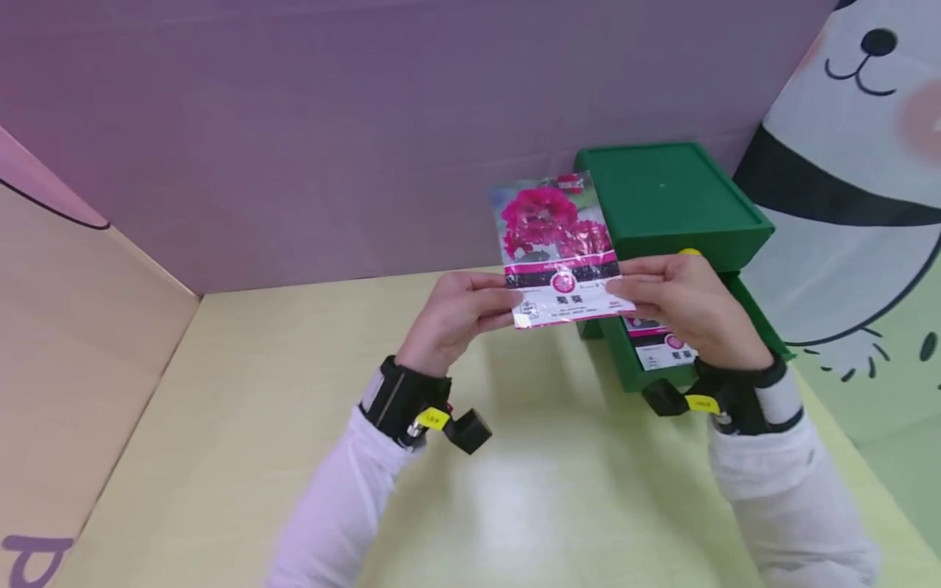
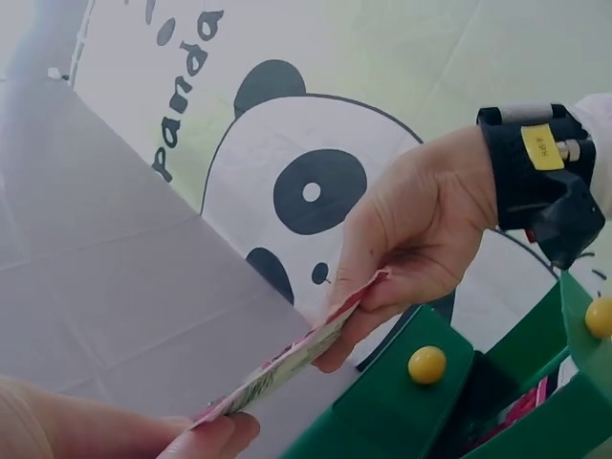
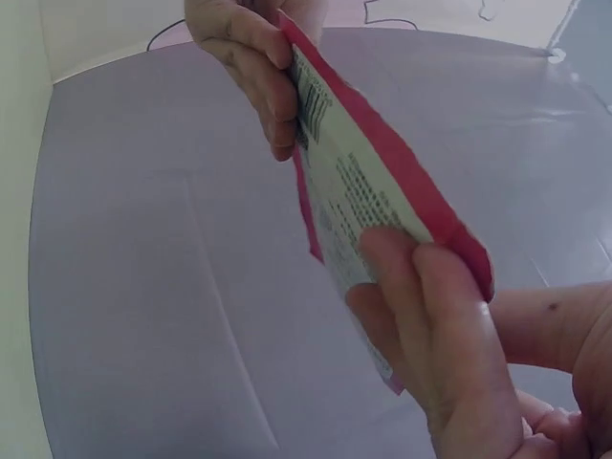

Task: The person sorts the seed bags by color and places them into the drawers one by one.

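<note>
A seed packet (image 1: 556, 249) printed with pink flowers is held upright above the table between both hands. My left hand (image 1: 506, 305) pinches its lower left corner and my right hand (image 1: 622, 291) pinches its lower right edge. The left wrist view shows the packet (image 2: 287, 368) edge-on, with the right hand (image 2: 368, 301) pinching one end and the left hand's fingers (image 2: 206, 435) the other. In the right wrist view the packet's (image 3: 368, 182) printed back runs from the left hand (image 3: 277, 105) down to the right hand's fingers (image 3: 435, 316).
Behind the right hand stands a green drawer box (image 1: 669, 196) with yellow knobs (image 2: 426, 364). Its lower drawer (image 1: 625, 367) is pulled out and holds more packets (image 1: 665, 347). A purple wall (image 1: 331, 122) backs the yellow table (image 1: 515, 490); a panda-print wall (image 1: 853, 163) stands at right.
</note>
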